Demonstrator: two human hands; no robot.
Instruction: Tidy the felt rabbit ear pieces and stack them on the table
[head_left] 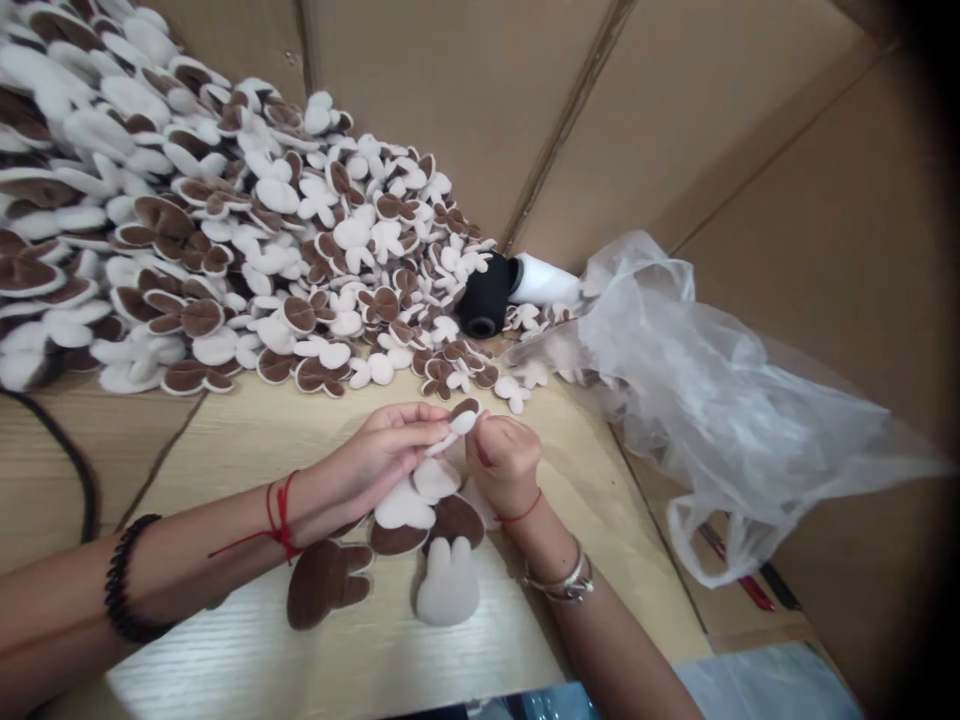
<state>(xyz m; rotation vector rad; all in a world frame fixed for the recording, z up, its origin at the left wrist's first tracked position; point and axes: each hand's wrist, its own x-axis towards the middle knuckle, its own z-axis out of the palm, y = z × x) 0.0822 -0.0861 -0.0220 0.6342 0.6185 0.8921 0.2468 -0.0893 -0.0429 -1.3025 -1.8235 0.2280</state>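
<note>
Between the thumb and fingers of my left hand (386, 450) is a small bunny-shaped fabric piece (462, 424), white with a brown side. My right hand (508, 455) is closed at the piece's right edge; its curled fingers hide whatever they grip. Below both hands, several more bunny-shaped pieces lie on the table, some overlapping. Among them are a brown piece (319, 592) at the left and a white piece (448, 590) with its ears pointing away from me.
A large heap of brown and white pieces (300, 200) rises at the back left. Behind the table, a black thread cone (484, 297) lies beside a white roll (546, 280). To the right are a clear plastic bag (675, 350) and a red pen-like object (754, 592). Cardboard walls (450, 90) surround the table.
</note>
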